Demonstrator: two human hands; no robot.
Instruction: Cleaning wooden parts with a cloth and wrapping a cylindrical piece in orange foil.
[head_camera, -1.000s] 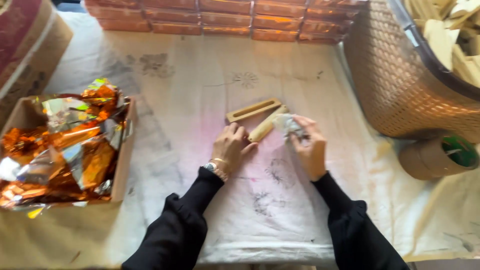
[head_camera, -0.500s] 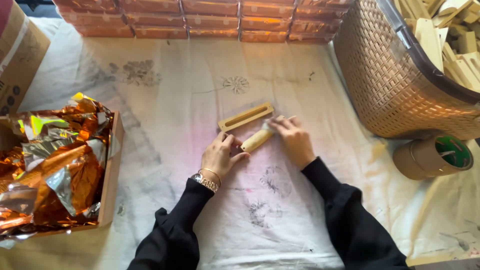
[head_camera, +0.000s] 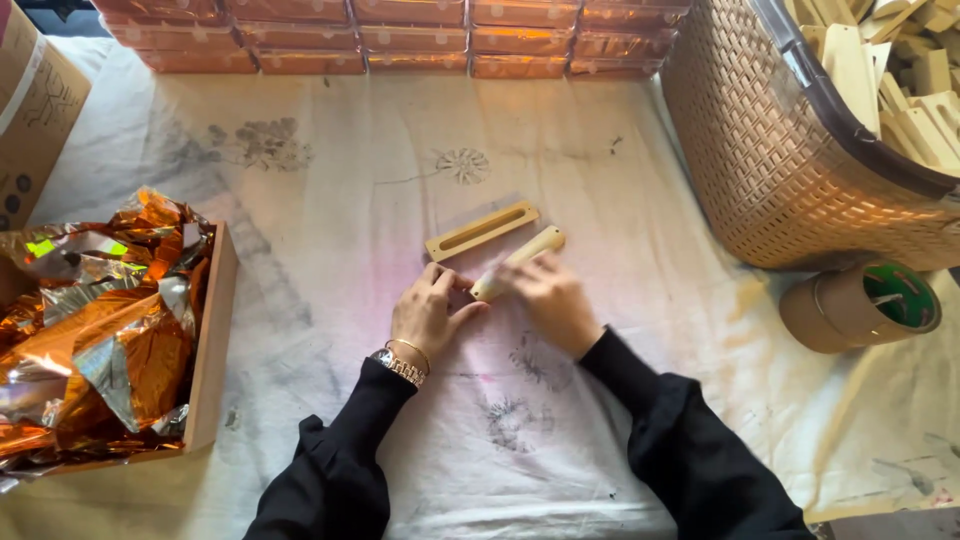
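Note:
A short rounded wooden stick (head_camera: 524, 257) lies tilted on a thin clear sheet on the white cloth. My right hand (head_camera: 552, 298) rests flat over its lower part, fingers pressing on it. My left hand (head_camera: 430, 312) lies beside the stick's lower end, thumb touching the stick. Just beyond the stick lies a flat wooden strip with a long slot (head_camera: 482, 230), touched by neither hand. Black sleeves cover both arms, and a watch and bracelet sit on the left wrist.
A wooden box (head_camera: 212, 340) full of crumpled orange foil stands at the left. A woven basket (head_camera: 780, 160) of wooden pieces sits at the right, with tape rolls (head_camera: 860, 305) beside it. Orange packs (head_camera: 400, 40) line the far edge; a cardboard box (head_camera: 35, 110) at far left.
My right hand has come down from holding the stick's upper end with a clear wrap to lying flat on the stick. The left hand stays by its lower end.

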